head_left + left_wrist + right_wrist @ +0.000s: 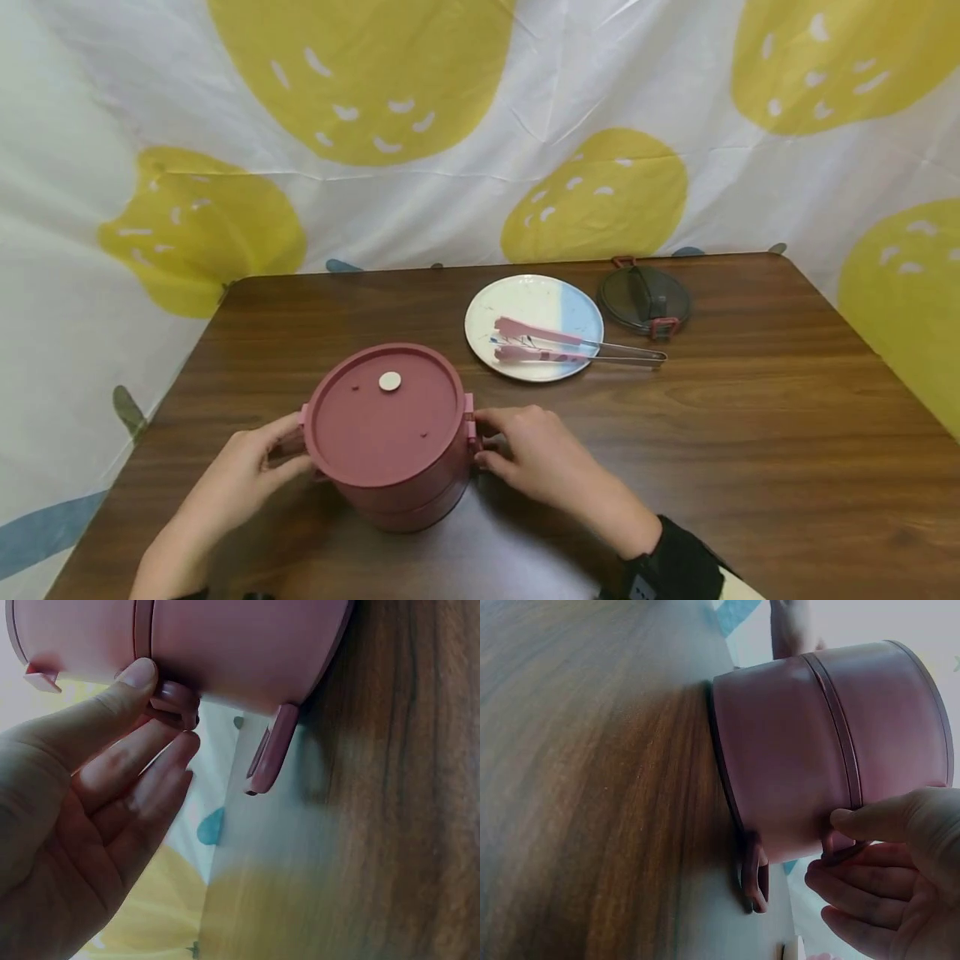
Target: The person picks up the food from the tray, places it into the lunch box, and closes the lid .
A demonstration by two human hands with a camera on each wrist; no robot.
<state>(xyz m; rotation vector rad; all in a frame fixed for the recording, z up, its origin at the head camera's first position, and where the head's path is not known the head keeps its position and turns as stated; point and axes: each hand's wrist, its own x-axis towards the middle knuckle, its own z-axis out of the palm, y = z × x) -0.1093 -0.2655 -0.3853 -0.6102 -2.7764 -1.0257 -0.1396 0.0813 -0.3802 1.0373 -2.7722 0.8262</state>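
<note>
A dusky pink, round two-tier lunch box [386, 442] stands on the table, its flat lid [375, 417] on top with a small white button. My left hand [240, 475] holds it at its left side; in the left wrist view the thumb lies by the middle band and the fingers curl beneath the upper handle [176, 697]. On the opposite side my right hand [540, 454] pinches the matching upper handle between thumb and fingers, as the right wrist view shows. Below each hand a lower-tier handle [755, 874] sticks out untouched. Pink latches [470, 417] flank the lid.
Behind the lunch box lies a white and blue plate [510, 296] with pink-tipped tongs [540, 332] across it, their wire end past the rim. Right of it sits a dark round lid [622, 304] with pink clips. A lemon-print cloth [420, 217] hangs behind the wooden table [750, 400].
</note>
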